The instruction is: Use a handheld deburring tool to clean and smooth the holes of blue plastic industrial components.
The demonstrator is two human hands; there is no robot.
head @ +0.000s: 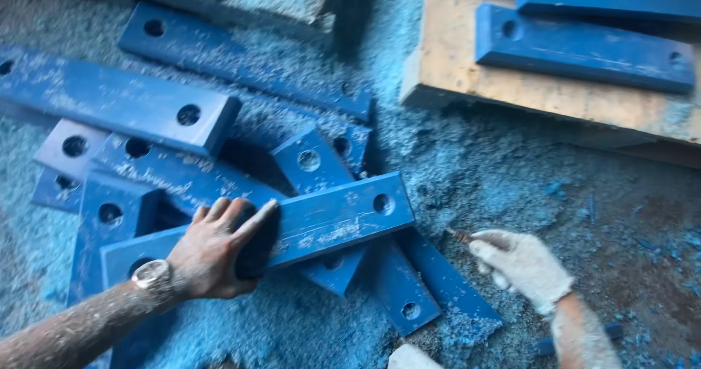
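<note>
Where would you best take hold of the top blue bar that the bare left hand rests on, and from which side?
Grip the blue bar at its far end by the hole, coming from the right: that end juts free above the pile, with both long edges exposed. The left hand covers the near end. The gloved right hand is nearest the free end, though it pinches something small.

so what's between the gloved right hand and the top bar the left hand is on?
Head view: ends of lower blue bars and blue shavings.
</note>
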